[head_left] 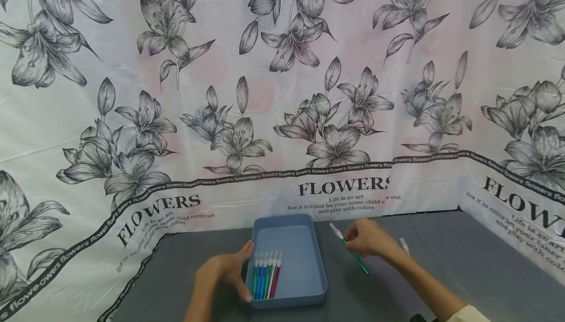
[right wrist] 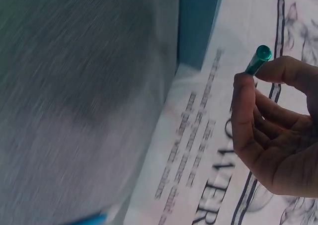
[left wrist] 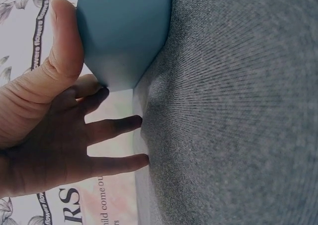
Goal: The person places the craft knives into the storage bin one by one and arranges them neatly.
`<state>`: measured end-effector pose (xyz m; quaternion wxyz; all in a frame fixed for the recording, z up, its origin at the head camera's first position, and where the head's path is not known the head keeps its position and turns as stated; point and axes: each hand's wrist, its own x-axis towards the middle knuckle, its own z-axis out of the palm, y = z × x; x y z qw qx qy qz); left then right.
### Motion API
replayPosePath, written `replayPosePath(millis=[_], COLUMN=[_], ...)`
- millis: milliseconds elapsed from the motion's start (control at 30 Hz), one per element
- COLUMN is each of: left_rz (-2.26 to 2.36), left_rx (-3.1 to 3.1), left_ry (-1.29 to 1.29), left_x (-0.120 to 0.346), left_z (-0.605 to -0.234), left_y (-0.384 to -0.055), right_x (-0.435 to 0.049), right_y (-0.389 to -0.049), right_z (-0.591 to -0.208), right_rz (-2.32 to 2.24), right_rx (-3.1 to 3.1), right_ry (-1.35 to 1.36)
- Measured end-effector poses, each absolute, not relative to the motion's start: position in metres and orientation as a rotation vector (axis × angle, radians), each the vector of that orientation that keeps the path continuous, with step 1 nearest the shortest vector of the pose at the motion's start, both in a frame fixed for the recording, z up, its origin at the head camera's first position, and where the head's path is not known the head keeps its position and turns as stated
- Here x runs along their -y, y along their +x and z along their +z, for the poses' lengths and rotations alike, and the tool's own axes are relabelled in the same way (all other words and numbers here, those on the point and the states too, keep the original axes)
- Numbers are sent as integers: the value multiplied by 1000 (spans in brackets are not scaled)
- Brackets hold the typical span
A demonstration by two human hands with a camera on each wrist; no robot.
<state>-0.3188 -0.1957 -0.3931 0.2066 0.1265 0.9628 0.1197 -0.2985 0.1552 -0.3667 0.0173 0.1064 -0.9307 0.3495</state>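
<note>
A blue-grey tray (head_left: 321, 263) lies on the table, with several capped marker pens (head_left: 266, 275) side by side in its lower left: green, blue, white and red. My left hand (head_left: 227, 272) rests against the tray's left wall, thumb near the front corner and fingers spread toward the back. In the left wrist view the thumb (left wrist: 67, 41) lies straight along the tray's outer side (left wrist: 124, 31). To the tray's right, my right hand (head_left: 365, 237) pinches a green marker pen (head_left: 359, 262) between thumb and fingertips, its whitish cap tilted up and left. The pen's green end (right wrist: 263, 52) faces the right wrist camera.
Another pen with a whitish cap (head_left: 404, 246) lies on the table, partly behind my right forearm; its blue barrel (right wrist: 89, 219) shows in the right wrist view. A flower-printed cloth (head_left: 265, 136) hangs behind and beside the grey table (head_left: 176, 258).
</note>
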Motion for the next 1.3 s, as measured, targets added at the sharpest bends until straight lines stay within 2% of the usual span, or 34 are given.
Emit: replayPosePath(millis=[233,467,733,1133,1300], left_rz=[358,368,345,340,318], left_rx=[-2675,-2681,-2682,-2668,-2668], left_ry=[387,386,403,387,420], left_x=[196,196,196,194,194], left_z=[-392,-392,-393,-389,-389], left_y=[-318,-316,-317,-317,-318], right_x=[-110,-69,-46,-26,-21], right_y=[-303,-306,-312,-309,-305], right_z=[-372,-390,-406,-421,-422], right_rz=[1233,1353,1311,1598,1586], right_rx=[2862,2840,2893,2871,2871], right_ry=[430,689,579,521,531])
